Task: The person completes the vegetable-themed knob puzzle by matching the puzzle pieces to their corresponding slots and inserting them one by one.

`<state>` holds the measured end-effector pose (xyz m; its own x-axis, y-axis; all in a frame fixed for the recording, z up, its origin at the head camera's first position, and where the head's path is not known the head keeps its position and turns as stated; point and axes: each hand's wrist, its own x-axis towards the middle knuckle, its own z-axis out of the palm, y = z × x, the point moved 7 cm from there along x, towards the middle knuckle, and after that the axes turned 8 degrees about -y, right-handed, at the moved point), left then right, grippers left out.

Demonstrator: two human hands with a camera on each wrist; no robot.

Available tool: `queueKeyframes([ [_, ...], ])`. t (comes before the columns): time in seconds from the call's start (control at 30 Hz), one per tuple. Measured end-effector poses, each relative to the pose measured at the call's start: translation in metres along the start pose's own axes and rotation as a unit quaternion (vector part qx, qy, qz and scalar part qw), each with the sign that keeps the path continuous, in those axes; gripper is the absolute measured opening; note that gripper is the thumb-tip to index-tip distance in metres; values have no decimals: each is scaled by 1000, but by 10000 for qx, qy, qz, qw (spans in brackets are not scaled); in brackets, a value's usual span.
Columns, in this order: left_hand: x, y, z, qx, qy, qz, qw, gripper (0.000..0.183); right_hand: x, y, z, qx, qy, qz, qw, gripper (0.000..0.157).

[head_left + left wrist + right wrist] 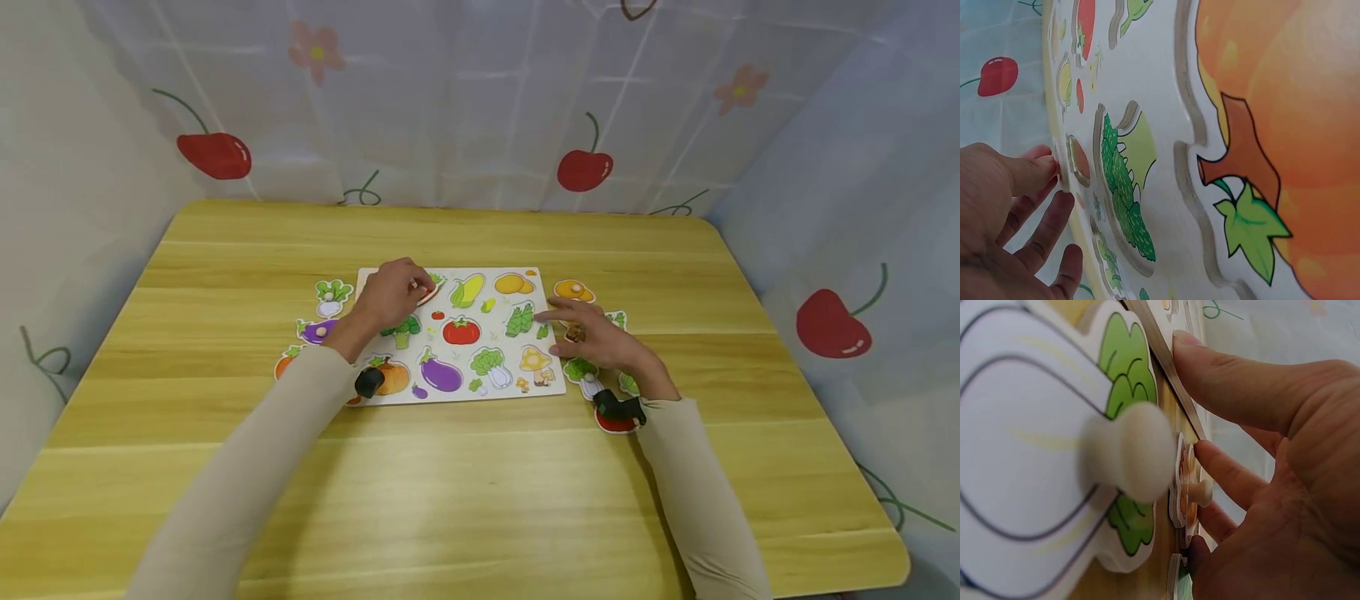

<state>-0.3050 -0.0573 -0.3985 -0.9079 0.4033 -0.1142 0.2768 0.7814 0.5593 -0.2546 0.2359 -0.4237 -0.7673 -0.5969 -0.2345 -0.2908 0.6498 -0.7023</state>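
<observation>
A white wooden vegetable puzzle board (491, 331) lies on the table, its recesses printed with corn, tomato, eggplant and others. My left hand (390, 296) is over its upper left part, thumb and index finger pinching a small red-orange carrot-like piece (427, 293), mostly hidden by the fingers. Beneath that wrist are the broccoli recess (1125, 187) and the pumpkin picture (1310, 125). My right hand (600, 337) rests at the board's right edge with fingers spread, holding nothing. A bok choy piece (1016, 456) with a white knob (1144, 453) lies close beside it.
Left of the board lie a turnip-like piece (329, 308), an eggplant piece (309, 331) and an orange piece (286, 363). To the right are a potato piece (572, 289), a red piece (617, 425) and several green ones. A patterned curtain (465, 108) hangs behind the yellow table (480, 500).
</observation>
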Motion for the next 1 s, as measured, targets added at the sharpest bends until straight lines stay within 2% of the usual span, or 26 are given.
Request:
queueKeyframes([
  [0.37,6,-5,8,-46,-154,-145,9998,22,0,-1,1,-123,-1,-21,9999,51],
  [1.0,9,-8,12,-56,-154,-274,9995,20,0,-3,0,-123,13,-11,9999,52],
])
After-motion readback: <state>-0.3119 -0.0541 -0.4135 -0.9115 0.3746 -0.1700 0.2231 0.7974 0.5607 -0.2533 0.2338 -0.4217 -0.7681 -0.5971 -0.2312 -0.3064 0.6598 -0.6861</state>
